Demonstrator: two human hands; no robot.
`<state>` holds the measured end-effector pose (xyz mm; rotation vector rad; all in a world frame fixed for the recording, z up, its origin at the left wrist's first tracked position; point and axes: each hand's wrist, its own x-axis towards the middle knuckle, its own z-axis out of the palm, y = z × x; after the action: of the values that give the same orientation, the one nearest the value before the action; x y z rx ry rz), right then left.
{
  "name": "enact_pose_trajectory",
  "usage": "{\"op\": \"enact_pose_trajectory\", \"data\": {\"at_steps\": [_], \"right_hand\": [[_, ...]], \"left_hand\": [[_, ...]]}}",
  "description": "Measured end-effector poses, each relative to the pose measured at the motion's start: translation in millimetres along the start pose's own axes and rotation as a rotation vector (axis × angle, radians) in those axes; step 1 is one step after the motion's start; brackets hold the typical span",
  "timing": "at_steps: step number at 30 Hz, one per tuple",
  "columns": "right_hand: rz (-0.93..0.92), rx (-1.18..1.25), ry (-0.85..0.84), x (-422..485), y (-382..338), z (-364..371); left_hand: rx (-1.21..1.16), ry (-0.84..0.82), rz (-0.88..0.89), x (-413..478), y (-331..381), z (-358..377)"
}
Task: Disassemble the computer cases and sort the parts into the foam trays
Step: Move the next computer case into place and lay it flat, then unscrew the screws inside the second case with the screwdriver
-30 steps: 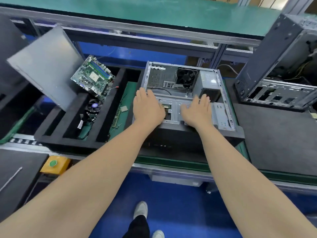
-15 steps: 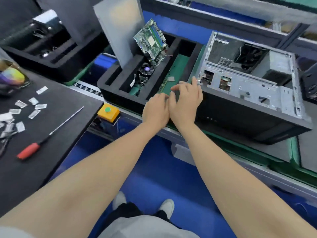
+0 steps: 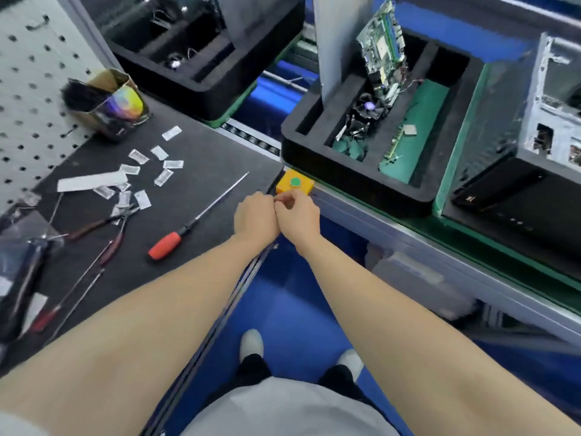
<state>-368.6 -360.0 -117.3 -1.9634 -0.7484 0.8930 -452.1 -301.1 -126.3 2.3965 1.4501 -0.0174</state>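
My left hand and my right hand are pressed together with curled fingers at the bench edge, just below a yellow button box. Nothing shows between the fingers. The open computer case lies at the far right, well away from both hands. Beside it is a black foam tray holding an upright grey side panel, a leaning motherboard, a cooler fan, a memory stick and a small chip.
On the dark mat at left lie a red-handled screwdriver, pliers, several small silver packets and a shiny cup. A pegboard stands behind. A second foam tray sits at the top. Blue floor lies below.
Both hands left the computer case and drew back to the left, closing together near the yellow box. The view swung left and down, bringing the tool mat into sight.
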Motion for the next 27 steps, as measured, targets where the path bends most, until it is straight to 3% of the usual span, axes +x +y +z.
{"op": "enact_pose_trajectory", "data": {"at_steps": [6,12,18,24,27], "right_hand": [[0.223,0.18,-0.099,2,-15,79],[0.353,0.276,-0.11,-3,-15,109],[0.38,0.229,-0.154,-15,-1,114],[0.323,0.225,-0.157,-23,-5,100],[0.319,0.33,-0.125,-27,-13,79]], "left_hand": [[0.033,0.14,-0.122,19,-82,-6],[0.049,0.001,-0.256,28,-125,9],[0.056,0.04,-0.117,17,-153,27],[-0.527,0.068,-0.058,26,-107,2],[-0.787,-0.002,-0.063,40,-56,-20]]}}
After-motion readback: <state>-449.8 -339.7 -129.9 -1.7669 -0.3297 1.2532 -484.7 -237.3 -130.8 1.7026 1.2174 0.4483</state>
